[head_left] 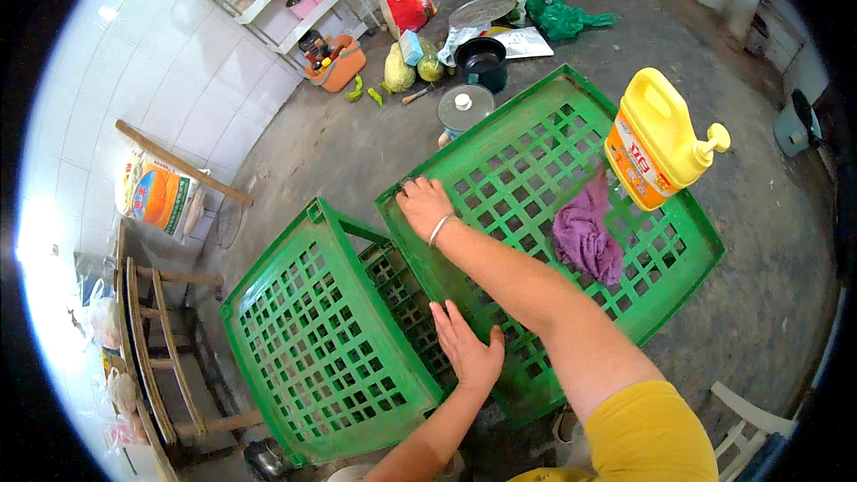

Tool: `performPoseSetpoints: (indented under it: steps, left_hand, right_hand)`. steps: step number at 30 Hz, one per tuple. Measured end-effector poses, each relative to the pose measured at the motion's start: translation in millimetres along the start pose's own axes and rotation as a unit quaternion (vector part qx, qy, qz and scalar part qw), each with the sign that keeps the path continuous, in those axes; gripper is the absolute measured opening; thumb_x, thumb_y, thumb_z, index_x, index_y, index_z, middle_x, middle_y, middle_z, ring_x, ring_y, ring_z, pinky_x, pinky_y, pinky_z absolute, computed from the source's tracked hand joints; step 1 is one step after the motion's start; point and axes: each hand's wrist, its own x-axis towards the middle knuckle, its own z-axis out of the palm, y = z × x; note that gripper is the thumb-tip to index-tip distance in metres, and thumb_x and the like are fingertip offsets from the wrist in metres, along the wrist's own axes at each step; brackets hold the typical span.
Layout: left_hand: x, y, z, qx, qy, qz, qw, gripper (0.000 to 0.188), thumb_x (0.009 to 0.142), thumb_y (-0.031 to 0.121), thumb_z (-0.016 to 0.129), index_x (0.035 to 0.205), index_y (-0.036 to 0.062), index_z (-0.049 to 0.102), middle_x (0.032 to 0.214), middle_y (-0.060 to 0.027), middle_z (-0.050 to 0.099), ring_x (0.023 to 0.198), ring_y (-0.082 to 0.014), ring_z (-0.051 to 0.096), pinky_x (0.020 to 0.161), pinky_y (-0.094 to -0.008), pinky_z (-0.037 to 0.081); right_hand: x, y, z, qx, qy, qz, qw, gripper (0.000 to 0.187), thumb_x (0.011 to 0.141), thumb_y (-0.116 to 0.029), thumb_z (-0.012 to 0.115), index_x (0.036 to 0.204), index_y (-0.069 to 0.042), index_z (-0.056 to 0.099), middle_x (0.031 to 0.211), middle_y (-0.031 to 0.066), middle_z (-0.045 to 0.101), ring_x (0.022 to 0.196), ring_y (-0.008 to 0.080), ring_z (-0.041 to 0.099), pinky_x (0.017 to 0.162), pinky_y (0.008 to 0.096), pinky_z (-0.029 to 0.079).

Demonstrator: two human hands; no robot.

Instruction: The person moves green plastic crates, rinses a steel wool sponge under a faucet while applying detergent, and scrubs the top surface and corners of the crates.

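Observation:
A green plastic rack with a lattice panel [500, 174] lies before me, its corner pointing away. My right hand [424, 205] reaches across it, fingers bent over the rim at its left corner; whatever may be under the palm is hidden. My left hand [468, 350] rests against the rack's near left edge, with fingers stretched out and thumb apart. A crumpled purple cloth [587, 230] lies on the lattice to the right of my right forearm. Beyond it stands a yellow pump jug [656, 138] with an orange label.
A second green lattice panel [312, 339] stands at the left, joined or close to the first. Behind are a lidded pot [466, 107], a black pot [480, 61], melons [399, 68] and an orange basket [337, 65]. A wooden chair frame [161, 348] is at left.

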Motion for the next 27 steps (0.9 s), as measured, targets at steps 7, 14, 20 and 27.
performPoseSetpoints:
  steps: [7, 14, 20, 27]
  left_hand:
    - [-2, -13, -4, -0.025, 0.028, 0.01, 0.999, 0.087, 0.074, 0.02, 0.066, 0.138, -0.006, 0.014, 0.146, -0.026, 0.005, 0.134, -0.0405, 0.011, 0.108, -0.0474, 0.014]
    - [-2, -8, -7, -0.02, 0.017, -0.003, 1.0, 0.087, 0.072, 0.018, 0.067, 0.138, -0.0054, 0.014, 0.146, -0.0251, 0.005, 0.135, -0.0398, 0.011, 0.109, -0.0459, 0.013]
    - [-2, -13, -3, -0.027, 0.026, 0.017, 0.999, 0.087, 0.073, 0.018, 0.066, 0.138, -0.0052, 0.014, 0.146, -0.0248, 0.005, 0.135, -0.0394, 0.01, 0.109, -0.0459, 0.013]
    - [0, -7, -7, -0.025, 0.009, -0.006, 1.0, 0.086, 0.074, 0.019, 0.066, 0.138, -0.0054, 0.014, 0.146, -0.0245, 0.005, 0.135, -0.0388, 0.011, 0.108, -0.0464, 0.014]
  right_hand:
    - [5, 156, -62, -0.128, 0.016, 0.058, 0.99, 0.016, 0.076, -0.015, 0.054, 0.079, -0.011, 0.069, 0.084, 0.0113, 0.062, 0.081, 0.0267, 0.06, 0.069, 0.0398, 0.049]
    - [10, 53, -47, -0.041, -0.115, 0.049, 0.991, 0.019, 0.076, -0.013, 0.057, 0.095, -0.014, 0.059, 0.094, 0.0088, 0.061, 0.088, 0.0267, 0.059, 0.068, 0.0424, 0.049]
    - [8, 58, -48, -0.077, -0.096, -0.007, 0.992, 0.018, 0.075, -0.017, 0.059, 0.091, -0.017, 0.064, 0.097, 0.008, 0.057, 0.094, 0.0273, 0.055, 0.075, 0.0418, 0.048]
    - [-4, 199, -84, 0.003, 0.119, 0.197, 0.973, 0.019, 0.081, -0.012, 0.053, 0.097, -0.01, 0.063, 0.091, 0.0164, 0.058, 0.086, 0.0337, 0.057, 0.076, 0.0427, 0.049]
